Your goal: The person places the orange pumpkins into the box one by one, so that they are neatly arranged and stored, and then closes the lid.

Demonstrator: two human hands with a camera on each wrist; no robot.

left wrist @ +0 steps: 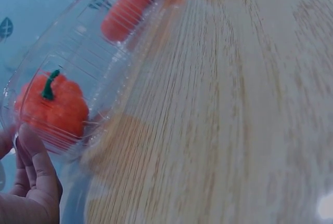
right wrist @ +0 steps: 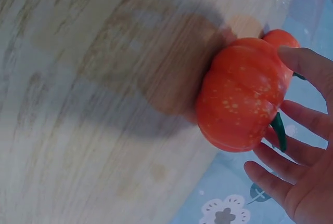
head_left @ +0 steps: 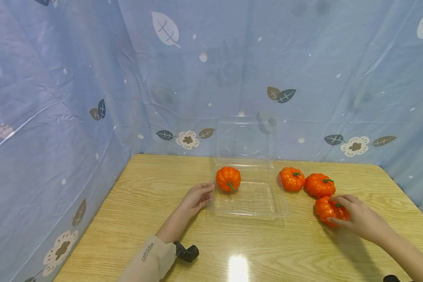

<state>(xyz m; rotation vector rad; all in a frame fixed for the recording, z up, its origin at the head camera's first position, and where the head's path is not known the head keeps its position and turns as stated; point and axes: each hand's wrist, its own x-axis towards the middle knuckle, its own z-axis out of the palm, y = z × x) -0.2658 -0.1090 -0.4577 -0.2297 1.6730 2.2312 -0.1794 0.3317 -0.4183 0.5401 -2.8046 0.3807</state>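
A clear plastic clamshell container (head_left: 246, 211) lies on the table with its lid (head_left: 244, 137) raised at the back. Inside its left part sits one orange toy pumpkin (head_left: 228, 178) with a green stem. My left hand (head_left: 196, 199) pinches the container's left rim between thumb and fingers (left wrist: 41, 169). On the right, my right hand (head_left: 361, 217) is around the nearest pumpkin (head_left: 327, 210), its fingers spread about the stem side; in the right wrist view the thumb overlaps this pumpkin (right wrist: 242, 96). Whether the fingertips press on it, I cannot tell.
Two more pumpkins stand behind that one: a middle pumpkin (head_left: 319, 185) and another pumpkin (head_left: 291, 179) beside the container's right wall. A blue patterned curtain (head_left: 303, 78) hangs behind and along the sides of the wooden table (head_left: 155, 176).
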